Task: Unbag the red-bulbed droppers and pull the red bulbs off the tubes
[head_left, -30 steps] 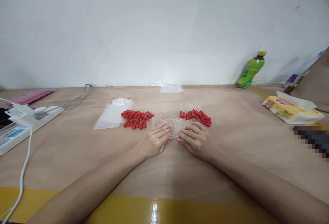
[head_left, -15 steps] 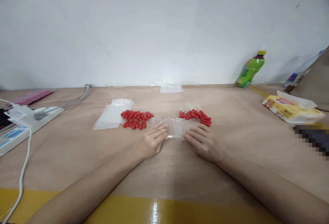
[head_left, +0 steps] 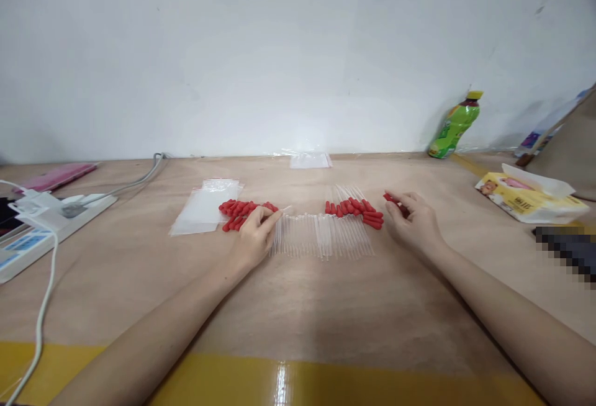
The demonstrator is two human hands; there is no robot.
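A row of clear thin tubes lies side by side in the middle of the table. My left hand is closed at the row's left end, pinching a clear tube whose tip pokes past the fingertips. Partly behind that hand is a pile of red rubber bulbs. At the right, my right hand is closed on a red rubber bulb, held between thumb and fingers. Just left of it lie droppers with red bulbs, their clear tubes pointing toward the wall.
Clear zip bags lie left of the bulbs, and another bag lies by the wall. A power strip with cables is at far left. A green bottle, yellow tissue pack and dark blurred object are at right.
Both hands have left the sides of the tube row. The left moved slightly left and now pinches a tube; the right moved right and up and now holds a red rubber bulb.
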